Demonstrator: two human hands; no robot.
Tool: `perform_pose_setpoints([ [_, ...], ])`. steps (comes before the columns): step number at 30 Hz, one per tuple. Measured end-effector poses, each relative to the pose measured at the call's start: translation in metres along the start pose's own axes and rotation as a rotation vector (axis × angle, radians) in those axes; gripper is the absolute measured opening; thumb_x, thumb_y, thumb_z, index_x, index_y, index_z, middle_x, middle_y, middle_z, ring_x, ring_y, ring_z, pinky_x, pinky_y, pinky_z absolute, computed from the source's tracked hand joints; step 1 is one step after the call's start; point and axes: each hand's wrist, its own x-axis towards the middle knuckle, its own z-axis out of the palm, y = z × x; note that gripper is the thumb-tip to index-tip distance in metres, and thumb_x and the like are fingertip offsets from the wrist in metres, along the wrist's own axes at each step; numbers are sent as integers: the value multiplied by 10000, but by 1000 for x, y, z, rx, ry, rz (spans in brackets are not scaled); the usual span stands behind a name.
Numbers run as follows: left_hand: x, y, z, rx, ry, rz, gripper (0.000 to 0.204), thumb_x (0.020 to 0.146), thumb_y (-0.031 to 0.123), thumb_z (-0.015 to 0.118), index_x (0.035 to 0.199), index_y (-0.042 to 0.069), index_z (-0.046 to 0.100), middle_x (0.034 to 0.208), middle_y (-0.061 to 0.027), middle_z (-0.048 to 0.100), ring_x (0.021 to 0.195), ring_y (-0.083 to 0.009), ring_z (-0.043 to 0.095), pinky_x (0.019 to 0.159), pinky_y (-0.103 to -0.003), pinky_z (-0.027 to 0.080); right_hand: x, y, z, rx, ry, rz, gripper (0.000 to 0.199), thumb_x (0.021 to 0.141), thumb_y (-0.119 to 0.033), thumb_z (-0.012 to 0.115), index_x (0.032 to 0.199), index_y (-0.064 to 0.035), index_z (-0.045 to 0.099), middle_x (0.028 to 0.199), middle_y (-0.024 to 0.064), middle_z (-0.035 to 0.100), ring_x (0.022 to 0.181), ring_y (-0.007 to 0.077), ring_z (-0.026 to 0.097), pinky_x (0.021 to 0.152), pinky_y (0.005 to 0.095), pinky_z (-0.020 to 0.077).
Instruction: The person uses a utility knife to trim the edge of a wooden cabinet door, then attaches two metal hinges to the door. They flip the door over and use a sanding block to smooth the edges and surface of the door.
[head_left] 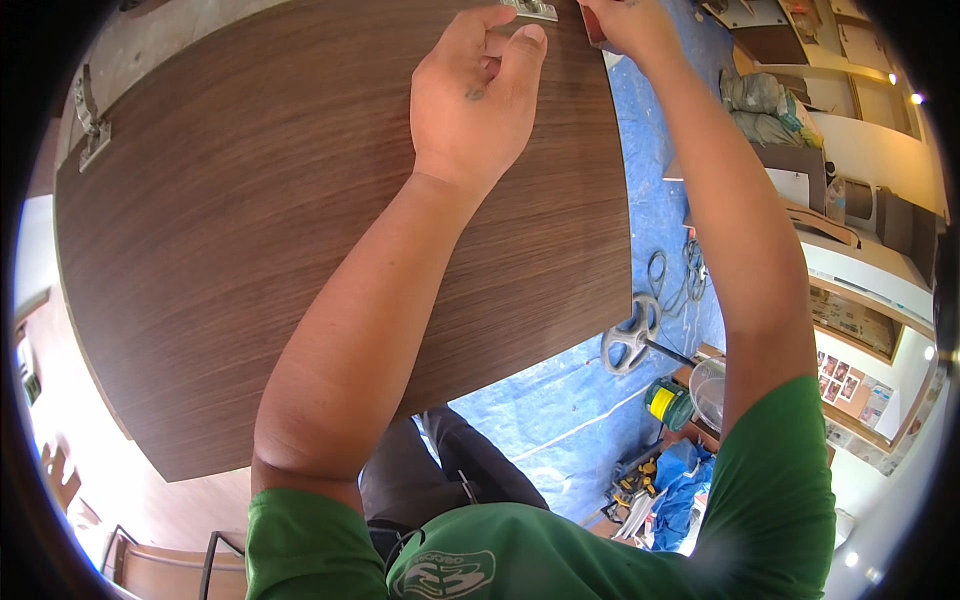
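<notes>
A large dark brown wood-grain panel [330, 200] lies in front of me, under my forearms. Over its far right part is my left hand [475, 95], thumb and forefinger apart and the other fingers curled in, with no object showing between them. Its forefinger reaches to a metal hinge [532, 9] at the panel's far edge. My right hand [637, 30], beyond the panel's right corner, is closed round a dark reddish object [592, 27], mostly cut off by the top of the view. Another metal hinge [92, 125] sits at the panel's left edge, its arm raised.
Blue sheeting [560, 400] covers the floor at the right. On it stand a grey wheel-shaped base [630, 335], a black cable [680, 280], a green container [668, 403] and a yellow-black tool [635, 478]. Bags [755, 95] and shelving line the right side.
</notes>
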Motion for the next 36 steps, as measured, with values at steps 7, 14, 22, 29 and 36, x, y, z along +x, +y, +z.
perform_pose_setpoints([
  [7, 2, -6, 4, -176, 11, 59, 260, 1014, 134, 645, 1173, -70, 618, 819, -14, 618, 698, -56, 514, 619, -233, 432, 6, -9, 7, -41, 10, -50, 670, 846, -566, 681, 1021, 78, 740, 1013, 358, 697, 1026, 475, 693, 875, 511, 538],
  [14, 1, -3, 3, -137, 14, 66, 243, 1009, 134, 648, 1146, -65, 627, 751, 15, 580, 665, -41, 491, 595, -221, 416, 2, -11, 4, -67, -9, -36, 690, 835, -568, 679, 1043, 88, 733, 1041, 355, 699, 1061, 460, 690, 898, 499, 531],
  [22, 1, -2, 3, -68, -1, 69, 266, 1009, 165, 645, 1155, -57, 632, 780, -7, 615, 682, -70, 530, 635, -245, 453, -9, -11, -1, -57, -37, -46, 679, 837, -570, 677, 1024, 79, 737, 1023, 338, 707, 1035, 452, 697, 875, 490, 532],
  [29, 0, -6, 2, 51, 46, 130, 274, 1007, 172, 646, 1160, -55, 631, 791, -18, 634, 685, -83, 550, 640, -256, 467, -7, -11, 3, -21, -46, 4, 684, 846, -582, 674, 1012, 78, 738, 970, 331, 714, 983, 459, 709, 841, 499, 541],
  [36, 0, -10, 8, -108, -3, 98, 243, 995, 137, 661, 1144, -53, 637, 796, -26, 648, 688, -70, 557, 633, -246, 465, 11, -13, 6, -53, -18, -27, 700, 843, -589, 681, 1035, 82, 736, 990, 344, 708, 1005, 456, 709, 858, 499, 545],
])
